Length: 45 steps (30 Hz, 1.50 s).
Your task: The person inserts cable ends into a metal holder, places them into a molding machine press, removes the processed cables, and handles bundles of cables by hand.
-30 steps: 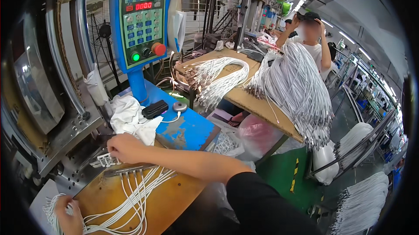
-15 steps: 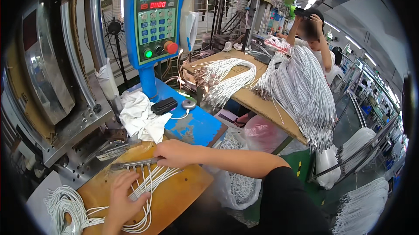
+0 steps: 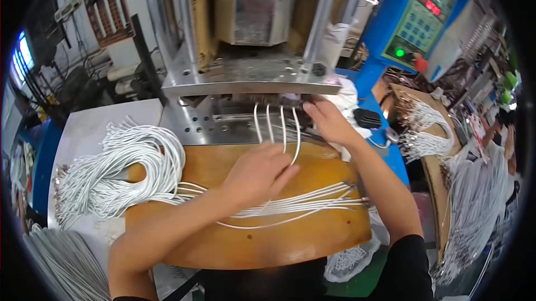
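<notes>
My left hand (image 3: pixel 258 173) is above the wooden board, its fingers curled over several white cables (image 3: pixel 297 139) that run up into a metal mold bar (image 3: pixel 268 101). The fingers are partly blurred. My right hand (image 3: pixel 330 122) pinches the right end of that bar, which sits in the gap of the press, under its upper steel plate (image 3: pixel 251 85). The bar itself is dark and partly hidden. Below my left hand, more loose white cables (image 3: pixel 318 196) lie across the brown wooden board (image 3: pixel 234 248), their ends toward the right.
A coiled bundle of white cables (image 3: pixel 139 158) lies on the white table (image 3: pixel 120 114) at left. The blue control panel (image 3: pixel 416 27) stands at right, near a black object (image 3: pixel 367 118) on a blue surface. Cable heaps (image 3: pixel 474 200) cover a table farther right, with a person beyond.
My view has swung left to face the press. The mold bar with its cables has gone from over the board into the press gap, with my right hand still at its end.
</notes>
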Motion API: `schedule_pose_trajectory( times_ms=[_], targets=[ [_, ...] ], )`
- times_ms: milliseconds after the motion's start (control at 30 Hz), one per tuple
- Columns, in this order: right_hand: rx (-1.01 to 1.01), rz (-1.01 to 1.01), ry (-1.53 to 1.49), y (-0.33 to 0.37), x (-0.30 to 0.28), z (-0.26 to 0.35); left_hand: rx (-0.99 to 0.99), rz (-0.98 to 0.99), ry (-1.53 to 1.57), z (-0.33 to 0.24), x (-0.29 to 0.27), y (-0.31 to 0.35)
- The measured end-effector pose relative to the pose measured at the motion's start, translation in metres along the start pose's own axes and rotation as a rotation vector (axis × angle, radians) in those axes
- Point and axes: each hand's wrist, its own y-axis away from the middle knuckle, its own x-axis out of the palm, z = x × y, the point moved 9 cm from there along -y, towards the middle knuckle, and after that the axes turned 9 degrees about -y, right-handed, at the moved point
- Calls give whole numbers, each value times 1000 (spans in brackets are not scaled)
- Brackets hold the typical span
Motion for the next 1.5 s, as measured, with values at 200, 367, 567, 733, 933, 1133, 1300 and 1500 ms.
schedule_pose_trajectory(
  times_ms=[200,367,567,733,933,1133,1300,1500],
  targets=[
    [40,41,411,-80,34,-44,-14,-217,-112,75,-14,-29],
    [-2,-11,-834,-79,16,-125,-324,227,-29,102,-6,-39],
    [1,125,773,-70,54,-34,-149,-218,-343,114,-24,-21],
    [-516,20,660,-44,84,-4,-204,-167,-494,127,-12,-32],
    [-380,177,815,-61,100,6,-80,-159,-714,134,-5,-24],
    [-237,181,691,-62,92,34,-238,122,-701,156,13,-30],
    [-181,182,713,-53,86,50,-218,-25,-840,154,6,-22],
    [-354,117,930,-42,84,30,-23,-184,-874,150,6,-22]
  ],
)
